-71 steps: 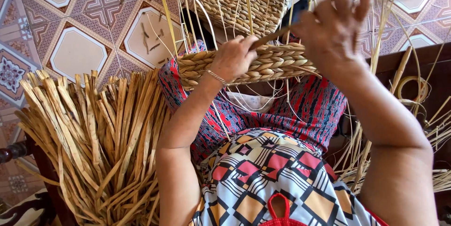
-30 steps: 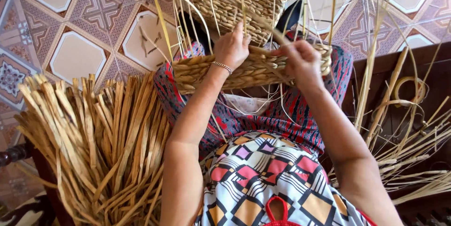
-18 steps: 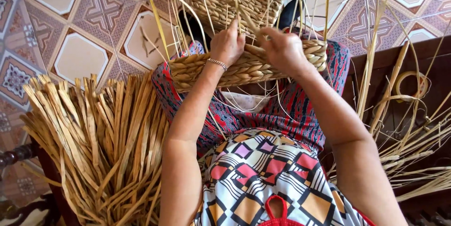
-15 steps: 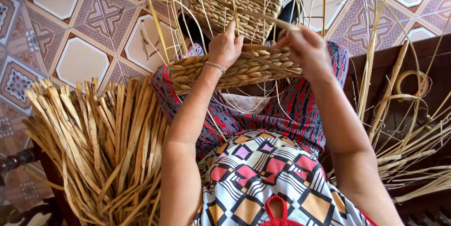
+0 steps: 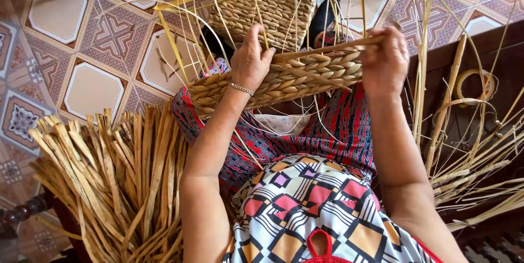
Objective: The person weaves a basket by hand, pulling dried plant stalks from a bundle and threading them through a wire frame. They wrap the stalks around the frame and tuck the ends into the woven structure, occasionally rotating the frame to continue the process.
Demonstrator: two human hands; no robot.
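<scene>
Woven basket (image 5: 284, 74), unfinished, is held on the lap with its braided rim across the knees and many loose upright stakes (image 5: 295, 1) rising from it; a bundle of flat dried strips (image 5: 114, 170) lies to the left of the basket, a coil of cane (image 5: 472, 83) to its right, patterned floor tiles (image 5: 93, 28) beyond it. The left hand (image 5: 252, 58) is closed over the basket's rim, and the right hand (image 5: 385, 58), well apart from it, is clamped on a strand (image 5: 327, 49) drawn along the rim's top edge. Judged risks: the dry strand may crack if bent sharply, and the braid may slacken if the rim grip is eased.
</scene>
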